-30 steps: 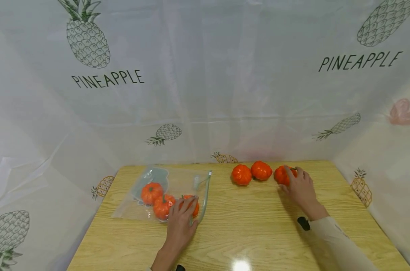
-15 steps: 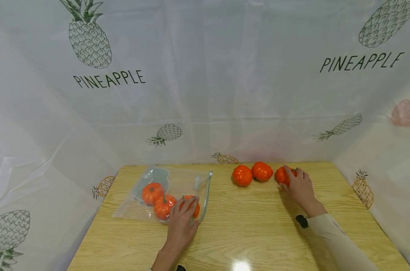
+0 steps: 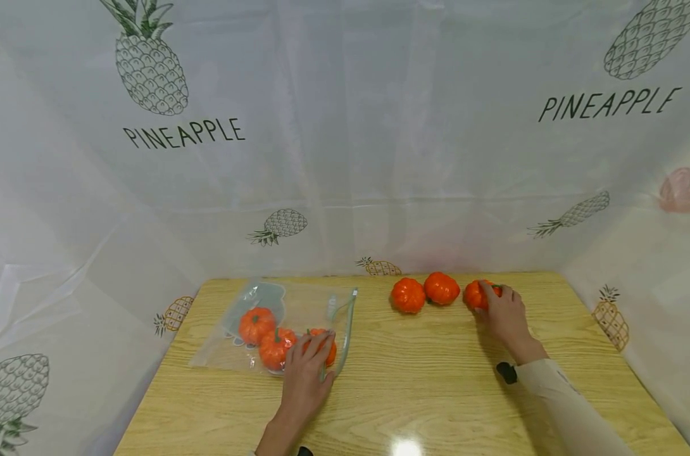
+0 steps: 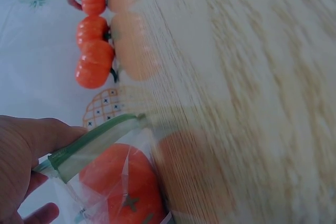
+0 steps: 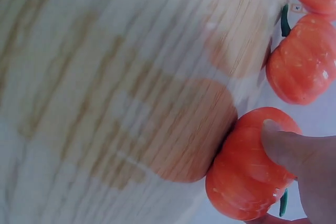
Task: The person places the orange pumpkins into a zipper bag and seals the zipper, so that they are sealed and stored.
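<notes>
A clear zip bag point(image 3: 307, 301) with a green zip edge point(image 3: 348, 335) lies on the left of the table, holding 3 toy pumpkins. My left hand point(image 3: 304, 377) is over its mouth, above the rightmost bagged pumpkin point(image 3: 330, 351). In the left wrist view the thumb and fingers pinch the green edge, raised off the table. At the back right, my right hand point(image 3: 507, 320) grips a small orange pumpkin point(image 5: 247, 166) with a green stem. Its thumb presses the near side; the other fingers are mostly hidden underneath. This pumpkin still touches the table in the right wrist view.
Two more orange pumpkins, one point(image 3: 407, 295) nearer the bag and one point(image 3: 441, 289) beside it, sit at the table's back edge. Behind the wooden table point(image 3: 413, 386) hangs a white pineapple-print curtain point(image 3: 345, 158), with more of it at both sides.
Both hands stay nearly in place. The right hand's fingers shift very slightly on the pumpkin; the bag and the other pumpkins have not moved.
</notes>
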A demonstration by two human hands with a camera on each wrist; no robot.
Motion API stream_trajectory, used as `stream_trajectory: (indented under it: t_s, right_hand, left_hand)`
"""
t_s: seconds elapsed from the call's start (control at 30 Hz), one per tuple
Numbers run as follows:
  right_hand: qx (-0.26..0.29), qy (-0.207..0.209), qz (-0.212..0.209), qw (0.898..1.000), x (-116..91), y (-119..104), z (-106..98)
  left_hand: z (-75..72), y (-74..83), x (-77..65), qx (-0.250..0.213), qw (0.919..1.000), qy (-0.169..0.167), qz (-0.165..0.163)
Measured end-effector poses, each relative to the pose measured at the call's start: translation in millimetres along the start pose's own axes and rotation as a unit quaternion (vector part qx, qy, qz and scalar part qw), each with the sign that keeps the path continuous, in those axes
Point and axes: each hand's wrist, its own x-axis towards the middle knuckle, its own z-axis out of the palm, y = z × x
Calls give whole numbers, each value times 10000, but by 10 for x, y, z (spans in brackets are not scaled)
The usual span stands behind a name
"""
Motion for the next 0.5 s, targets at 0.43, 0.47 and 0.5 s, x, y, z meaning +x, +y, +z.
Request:
stream_trajectory:
  t_s: [0.43,0.47,0.5]
  right_hand:
    - [31,1196,-733,9901,-267,-89,-29]
    - [29,1265,-795,9888,-289,-114,-33]
    - [32,1313,-858,9876,-310,-140,-35]
  left_hand:
    - [34,-18,-11,110,9996,211,125]
    - [40,-23,-9,111,9996,226,129]
    - [42,-27,-6,117,9996,215,120]
